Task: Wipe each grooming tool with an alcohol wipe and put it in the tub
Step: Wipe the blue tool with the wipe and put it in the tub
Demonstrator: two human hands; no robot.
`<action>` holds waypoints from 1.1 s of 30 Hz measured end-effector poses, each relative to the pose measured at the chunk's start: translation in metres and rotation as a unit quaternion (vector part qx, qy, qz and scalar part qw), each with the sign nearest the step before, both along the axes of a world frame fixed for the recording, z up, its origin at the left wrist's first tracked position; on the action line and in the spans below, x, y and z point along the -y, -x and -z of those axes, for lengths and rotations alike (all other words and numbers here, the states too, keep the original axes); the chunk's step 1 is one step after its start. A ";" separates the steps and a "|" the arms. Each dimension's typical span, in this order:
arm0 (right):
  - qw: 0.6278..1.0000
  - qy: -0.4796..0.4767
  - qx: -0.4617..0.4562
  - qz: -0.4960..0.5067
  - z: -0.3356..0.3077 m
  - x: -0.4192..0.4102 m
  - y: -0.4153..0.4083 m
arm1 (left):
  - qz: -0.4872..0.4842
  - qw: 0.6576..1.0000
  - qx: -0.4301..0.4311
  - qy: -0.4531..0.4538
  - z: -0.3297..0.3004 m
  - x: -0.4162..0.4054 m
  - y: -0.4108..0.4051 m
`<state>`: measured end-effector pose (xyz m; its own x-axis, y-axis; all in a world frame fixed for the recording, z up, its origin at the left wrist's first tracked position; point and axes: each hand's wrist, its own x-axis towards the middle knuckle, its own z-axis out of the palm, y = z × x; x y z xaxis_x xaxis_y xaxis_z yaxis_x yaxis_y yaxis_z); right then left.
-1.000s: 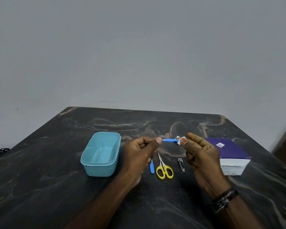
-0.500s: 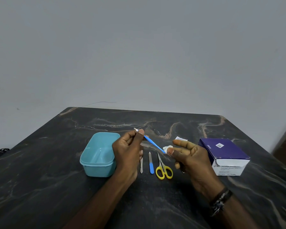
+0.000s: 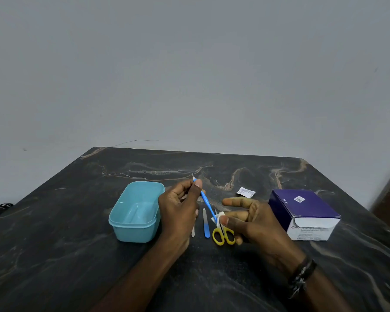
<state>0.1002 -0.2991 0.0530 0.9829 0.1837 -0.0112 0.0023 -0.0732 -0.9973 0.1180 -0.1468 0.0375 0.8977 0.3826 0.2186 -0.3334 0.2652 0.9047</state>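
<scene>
Nearest, yellow scissors (image 3: 223,235) and two nail files (image 3: 205,224) are laid on the dark table (image 3: 54,255) between the hands. A white wipe (image 3: 217,218) is pinched by the right hand (image 3: 252,224) around the lower end of a blue stick tool (image 3: 206,202), whose upper end is gripped by the left hand (image 3: 180,208). Farther left, the teal tub (image 3: 136,210) is seen empty; a purple box (image 3: 304,212) and torn wrapper (image 3: 245,192) are placed to the right.
</scene>
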 end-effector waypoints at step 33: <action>1.000 -0.028 0.010 0.007 0.005 -0.004 0.000 | 0.129 0.986 -0.032 -0.100 0.002 0.007 0.011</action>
